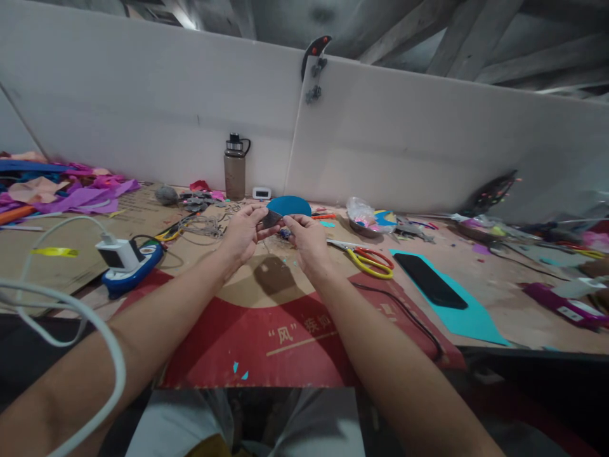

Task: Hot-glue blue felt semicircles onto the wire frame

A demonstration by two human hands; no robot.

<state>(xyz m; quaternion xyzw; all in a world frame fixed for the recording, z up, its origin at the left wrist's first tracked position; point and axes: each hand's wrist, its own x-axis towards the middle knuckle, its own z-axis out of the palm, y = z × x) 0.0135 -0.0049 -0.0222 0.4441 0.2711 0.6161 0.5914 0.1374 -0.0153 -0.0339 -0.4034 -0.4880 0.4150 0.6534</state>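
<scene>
Both hands are raised over the cardboard, close together in front of me. My left hand (245, 235) pinches a small dark grey piece (272, 219) of thin sheet between thumb and fingers. On the other side, my right hand (306, 238) has its thumb and fingertips closed at the right edge of that piece. Right behind the fingertips shows a blue rounded sheet (289, 205); I cannot tell if it is joined to the grey piece. Scissors (368, 259) with red and yellow handles lie to the right of my right hand.
Red and brown cardboard (214, 346) covers the table before me. A black phone (431, 280) rests on a turquoise sheet (476, 327). At left are a blue power strip (130, 273), a white cable (111, 355) and coloured scraps (71, 190). A bottle (235, 168) stands behind.
</scene>
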